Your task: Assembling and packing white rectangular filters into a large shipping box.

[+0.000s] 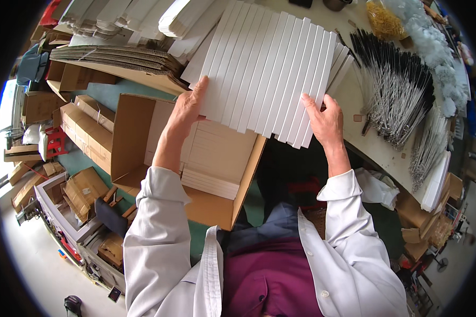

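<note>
Two-handed grip on a row of slim white boxes, seen from the wearer's head. The row spans the space between the hands, above the near edge of the worktop; whether its far end rests on anything cannot be told. The left hand clasps the left side, its thumb lying along the edge and its other fingers mostly hidden beneath. The right hand pinches the right side, thumb on the upper face and forefinger parted from it at the edge; the remaining fingers are hidden. The boxes lie side by side, pressed together (their near ends form an uneven, stepped line).

Below and to the left stands an open cardboard carton. White boxes already lie within it, against its right and near walls, so the filling appears partly done; the held row is outside the carton and not yet placed. Further white stacks remain beyond the flattened cardboard sheets, though their contents cannot be judged.

Toward the right edge of the worktop lie black-ended wire rods, perhaps slim brushes, with yellow strands beyond them.
</note>
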Available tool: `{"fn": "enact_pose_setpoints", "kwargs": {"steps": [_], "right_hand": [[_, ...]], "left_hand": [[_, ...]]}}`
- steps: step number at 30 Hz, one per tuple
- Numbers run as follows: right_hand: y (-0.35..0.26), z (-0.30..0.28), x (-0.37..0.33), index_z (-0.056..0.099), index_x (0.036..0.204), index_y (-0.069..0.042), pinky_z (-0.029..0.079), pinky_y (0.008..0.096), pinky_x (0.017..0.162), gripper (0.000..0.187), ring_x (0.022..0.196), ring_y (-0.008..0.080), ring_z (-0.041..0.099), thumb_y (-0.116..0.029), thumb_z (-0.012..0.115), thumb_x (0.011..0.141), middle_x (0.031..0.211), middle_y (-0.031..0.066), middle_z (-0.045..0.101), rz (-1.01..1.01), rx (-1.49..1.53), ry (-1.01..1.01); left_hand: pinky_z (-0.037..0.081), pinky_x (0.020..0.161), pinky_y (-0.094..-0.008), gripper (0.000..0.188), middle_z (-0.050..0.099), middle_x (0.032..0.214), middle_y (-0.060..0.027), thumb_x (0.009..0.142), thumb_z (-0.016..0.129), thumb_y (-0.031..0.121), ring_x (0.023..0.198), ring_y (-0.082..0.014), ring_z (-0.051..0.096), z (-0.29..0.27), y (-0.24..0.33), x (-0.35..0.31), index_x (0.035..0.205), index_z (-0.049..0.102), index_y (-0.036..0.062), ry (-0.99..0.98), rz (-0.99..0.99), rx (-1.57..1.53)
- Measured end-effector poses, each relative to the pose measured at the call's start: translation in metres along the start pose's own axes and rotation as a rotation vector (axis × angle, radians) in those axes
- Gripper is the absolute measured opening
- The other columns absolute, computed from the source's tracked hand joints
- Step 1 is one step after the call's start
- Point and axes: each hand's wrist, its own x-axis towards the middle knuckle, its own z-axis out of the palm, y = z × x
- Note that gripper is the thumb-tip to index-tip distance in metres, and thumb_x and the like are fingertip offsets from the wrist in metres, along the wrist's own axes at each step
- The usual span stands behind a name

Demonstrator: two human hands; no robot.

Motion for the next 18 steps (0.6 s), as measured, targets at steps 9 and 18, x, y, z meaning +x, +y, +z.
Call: {"fn": "enact_pose_setpoints", "kwargs": {"steps": [9, 18], "right_hand": [[-0.007, -0.018, -0.007, 0.051, 0.067, 0.001, 0.042, 0.0458, 0.060, 0.068, 0.067, 0.0285, 0.052, -0.060, 0.074, 0.085, 0.071, 0.0136, 0.053, -0.049, -0.088, 0.000], [0.004, -0.013, -0.003, 0.061, 0.079, 0.003, 0.047, 0.0480, 0.068, 0.066, 0.076, 0.0325, 0.058, -0.062, 0.071, 0.086, 0.081, 0.0180, 0.057, -0.023, -0.011, -0.013]], "left_hand": [[0.051, 0.082, -0.0380, 0.090, 0.063, 0.101, -0.0085, 0.088, 0.045, 0.083, 0.093, -0.0188, 0.058, 0.010, -0.032, -0.036, 0.114, 0.063, -0.0017, -0.074, -0.035, 0.093], [0.051, 0.069, -0.0260, 0.076, 0.068, 0.100, -0.0134, 0.090, 0.066, 0.062, 0.088, -0.0140, 0.064, 0.002, -0.021, -0.007, 0.116, 0.065, -0.0087, -0.170, -0.141, -0.264]]}}
